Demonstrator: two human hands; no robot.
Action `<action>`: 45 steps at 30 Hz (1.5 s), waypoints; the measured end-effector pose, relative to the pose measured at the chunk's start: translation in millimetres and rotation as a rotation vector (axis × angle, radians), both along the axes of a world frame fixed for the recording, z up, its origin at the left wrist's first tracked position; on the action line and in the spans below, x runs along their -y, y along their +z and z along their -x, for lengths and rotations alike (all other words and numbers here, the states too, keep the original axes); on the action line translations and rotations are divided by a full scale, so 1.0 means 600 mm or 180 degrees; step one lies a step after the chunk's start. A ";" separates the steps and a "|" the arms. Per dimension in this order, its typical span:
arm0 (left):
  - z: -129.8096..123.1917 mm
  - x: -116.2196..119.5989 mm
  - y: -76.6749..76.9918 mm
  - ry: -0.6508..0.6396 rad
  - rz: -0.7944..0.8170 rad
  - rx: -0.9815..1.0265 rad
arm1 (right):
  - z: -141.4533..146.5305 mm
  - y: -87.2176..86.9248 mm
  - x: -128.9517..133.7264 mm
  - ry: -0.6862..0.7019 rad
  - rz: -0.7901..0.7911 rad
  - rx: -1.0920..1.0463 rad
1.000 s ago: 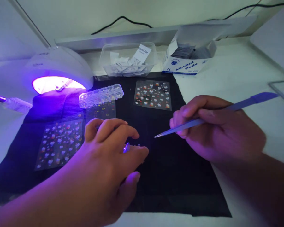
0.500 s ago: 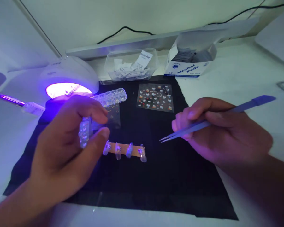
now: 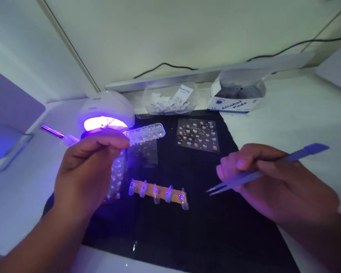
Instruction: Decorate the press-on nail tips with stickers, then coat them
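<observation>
Gripping a slim, pale bluish pair of pointed tweezers (image 3: 244, 178), the right hand (image 3: 281, 182) has its thumb and fingers clamped round the middle of the shaft, and the two tips stand slightly apart over a black cloth mat (image 3: 204, 235). To their left, well apart, a flat tan strip (image 3: 163, 193) lies on the mat, with five clear, curved, nail-shaped plastic pieces (image 3: 156, 195) set crosswise along it; small shiny bits show on some of them. The left hand (image 3: 82, 174) is raised to the left of the strip, thumb and forefinger drawn close together at the tips, right by the left end of a long, clear plastic case (image 3: 146, 133) with small compartments; whether they clamp it cannot be told, as the hand covers that end. Below the case, a dark see-through sheet (image 3: 144, 155) with tiny yellowish marks lies on the mat; a clear sheet of white and red stickers (image 3: 198, 135) lies to its right, and another patterned sheet (image 3: 116, 179) shows partly behind the left hand. At the back left, a white domed lamp (image 3: 108, 104) glows purple, near a slender, shiny, purple-lit rod (image 3: 52, 131). Behind the mat, on the white worktop (image 3: 295, 110), a clear plastic tub (image 3: 148, 104) of small white packets (image 3: 173, 104) stands beside an open white-and-blue cardboard box (image 3: 233, 105) lettered "Alcohol Pads"
</observation>
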State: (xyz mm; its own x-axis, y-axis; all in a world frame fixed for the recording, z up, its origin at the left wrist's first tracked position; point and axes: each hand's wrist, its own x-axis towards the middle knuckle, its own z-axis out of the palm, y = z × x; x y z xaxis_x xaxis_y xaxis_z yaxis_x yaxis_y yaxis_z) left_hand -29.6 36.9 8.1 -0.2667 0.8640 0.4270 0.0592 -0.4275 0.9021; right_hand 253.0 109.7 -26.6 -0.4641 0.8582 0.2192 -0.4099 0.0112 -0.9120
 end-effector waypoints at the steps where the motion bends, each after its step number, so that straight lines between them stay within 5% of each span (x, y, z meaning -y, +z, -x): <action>1: 0.008 0.001 0.007 0.0027 -0.0026 0.0381 | -0.001 0.001 -0.003 0.0045 -0.0035 -0.0003; 4: 0.039 0.018 0.041 0.0048 -0.0271 0.0442 | -0.003 0.003 -0.014 0.0227 -0.0114 0.0021; 7: 0.064 0.029 0.067 0.0141 -0.0451 -0.0830 | -0.003 0.004 -0.022 0.0343 -0.0125 0.0090; 8: 0.069 0.025 0.068 0.0219 0.0017 -0.1228 | -0.003 0.005 -0.023 0.0349 -0.0127 0.0119; 11: 0.078 -0.006 0.049 0.0221 0.1157 -0.2488 | -0.003 0.006 -0.025 0.0246 -0.0179 0.0198; 13: 0.079 -0.031 0.024 0.0150 0.1496 -0.2725 | -0.003 0.009 -0.027 0.0084 -0.0264 0.0235; 18: 0.067 -0.051 -0.022 0.0049 0.1895 -0.3022 | -0.001 0.016 -0.031 -0.0466 -0.0596 0.0328; 25: 0.042 -0.049 -0.042 0.0235 0.1941 -0.3374 | 0.013 0.065 -0.003 -0.1096 -0.0972 0.0405; 33: 0.042 -0.057 -0.057 0.0190 0.1865 -0.3357 | 0.075 0.129 0.046 -0.1292 -0.1202 0.0187; 45: 0.052 -0.071 -0.079 -0.0570 0.1435 -0.1688 | 0.101 0.076 0.010 -0.1217 -0.1023 -0.0065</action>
State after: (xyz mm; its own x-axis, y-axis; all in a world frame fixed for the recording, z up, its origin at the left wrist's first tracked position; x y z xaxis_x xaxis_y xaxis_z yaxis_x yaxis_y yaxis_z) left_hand -60.9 79.5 -39.0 0.0402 0.9979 0.0511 0.5021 -0.0644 0.8624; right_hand 192.5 103.8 18.9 -0.1225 0.8536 0.5063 -0.3393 0.4434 -0.8296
